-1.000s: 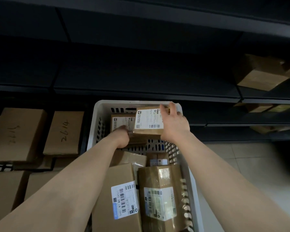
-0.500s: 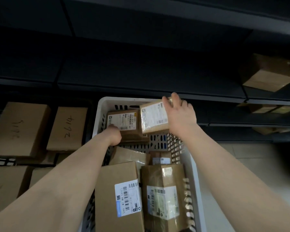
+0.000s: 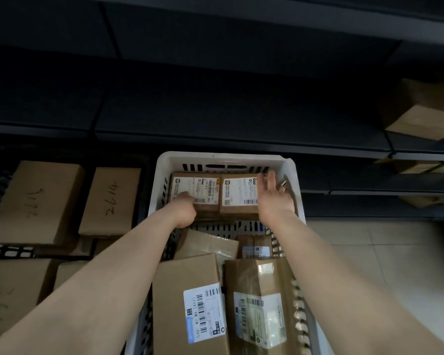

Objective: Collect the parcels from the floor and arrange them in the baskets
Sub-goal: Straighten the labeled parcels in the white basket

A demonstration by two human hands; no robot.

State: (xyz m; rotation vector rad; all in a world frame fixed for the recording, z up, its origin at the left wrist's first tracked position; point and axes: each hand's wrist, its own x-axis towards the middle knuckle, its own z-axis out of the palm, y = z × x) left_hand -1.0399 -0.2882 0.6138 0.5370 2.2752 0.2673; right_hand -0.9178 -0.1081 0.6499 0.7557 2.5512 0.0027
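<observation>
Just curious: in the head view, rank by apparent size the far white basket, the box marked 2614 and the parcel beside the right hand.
1. far white basket
2. box marked 2614
3. parcel beside the right hand
Distances look similar.

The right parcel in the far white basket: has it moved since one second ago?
Yes. The parcel dropped from the white basket's rim down inside, beside the other parcel.

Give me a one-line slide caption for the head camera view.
Left hand on the left parcel, right hand open beside the right parcel, both side by side in the white basket.
</observation>
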